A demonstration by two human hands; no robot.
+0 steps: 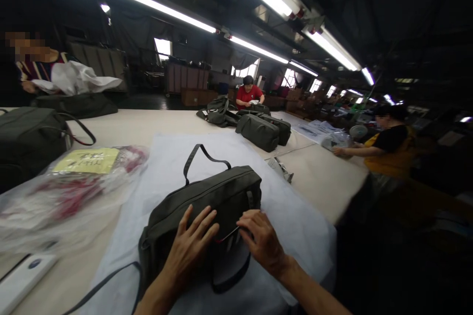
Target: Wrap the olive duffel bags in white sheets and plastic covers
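Note:
A dark olive-grey duffel bag (210,197) lies on a white sheet (295,236) in front of me. One of its strap handles (201,147) arches up at the far side, and another hangs at the near side. My left hand (194,241) rests on the bag's near side with the fingers spread out. To its right, my right hand (260,236) is closed in a pinch by the bag's right part. From its fingertips a thin pale strand (229,233) runs left to a reddish end; its exact kind is too small to tell.
At left lie a plastic bag (74,206) with red and white contents, a yellow note (86,160) and a white box-like object (25,278). Another dark bag (29,142) stands behind them. More bags (258,130) sit farther back. Co-workers are at the left, back and right.

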